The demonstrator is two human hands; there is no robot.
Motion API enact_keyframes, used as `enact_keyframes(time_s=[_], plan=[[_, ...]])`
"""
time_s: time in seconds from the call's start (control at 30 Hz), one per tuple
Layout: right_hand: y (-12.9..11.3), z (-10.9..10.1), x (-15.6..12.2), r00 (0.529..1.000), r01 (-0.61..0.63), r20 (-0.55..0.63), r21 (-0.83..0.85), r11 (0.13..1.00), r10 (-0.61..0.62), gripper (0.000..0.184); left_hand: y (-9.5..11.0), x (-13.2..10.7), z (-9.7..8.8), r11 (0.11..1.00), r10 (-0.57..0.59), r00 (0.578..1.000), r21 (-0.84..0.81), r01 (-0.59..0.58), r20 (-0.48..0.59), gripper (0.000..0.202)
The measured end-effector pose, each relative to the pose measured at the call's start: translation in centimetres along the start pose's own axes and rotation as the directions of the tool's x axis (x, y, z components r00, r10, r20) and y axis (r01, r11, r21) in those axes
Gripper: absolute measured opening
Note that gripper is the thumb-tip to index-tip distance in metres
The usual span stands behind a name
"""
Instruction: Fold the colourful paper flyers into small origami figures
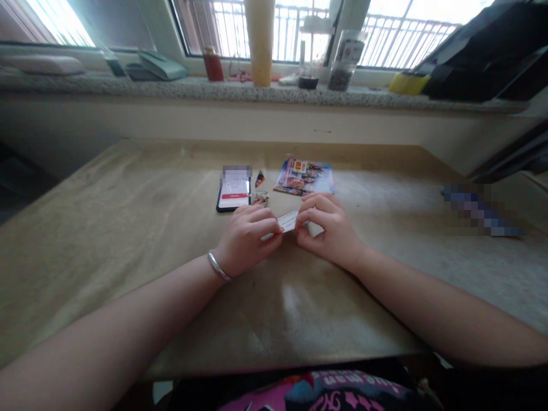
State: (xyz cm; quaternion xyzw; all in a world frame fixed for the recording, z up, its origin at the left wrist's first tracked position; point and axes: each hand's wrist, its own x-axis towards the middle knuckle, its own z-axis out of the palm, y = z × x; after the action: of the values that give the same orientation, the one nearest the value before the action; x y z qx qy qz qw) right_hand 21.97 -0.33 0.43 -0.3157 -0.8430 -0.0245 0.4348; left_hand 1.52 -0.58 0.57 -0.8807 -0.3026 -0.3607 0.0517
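Note:
Between my two hands is a small white printed card, stretched level a little above the table. My left hand, with a silver bangle at the wrist, pinches its left end. My right hand pinches the right end, thumb against fingertip. Just beyond my left hand lies a phone with a lit screen, partly blurred out. Small colourful scraps lie beside it, and a triangular printed piece sits behind them. A glossy picture packet with a yellow sticker lies past my right hand.
The table reaches back to the wall under the window. A blurred-out flat item lies at its right. On the stone sill stand a red jar, a tall yellow cylinder, clear containers and a black bag.

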Motion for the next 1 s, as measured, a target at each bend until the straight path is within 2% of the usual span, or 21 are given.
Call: enact_keyframes(time_s=[0.77, 1.0], plan=[[0.7, -0.5, -0.4, 1.0, 0.02, 0.011, -0.079, 0.997, -0.019, 0.009, -0.8, -0.1, -0.1, 0.999, 0.032, 0.999, 0.023, -0.031, -0.005, 0.01], [0.7, -0.8, -0.5, 0.999, 0.028, 0.026, -0.097, 0.995, -0.025, 0.008, -2.3, -0.4, 0.0, 0.995, -0.069, 0.998, -0.073, 0.068, 0.001, 0.006]])
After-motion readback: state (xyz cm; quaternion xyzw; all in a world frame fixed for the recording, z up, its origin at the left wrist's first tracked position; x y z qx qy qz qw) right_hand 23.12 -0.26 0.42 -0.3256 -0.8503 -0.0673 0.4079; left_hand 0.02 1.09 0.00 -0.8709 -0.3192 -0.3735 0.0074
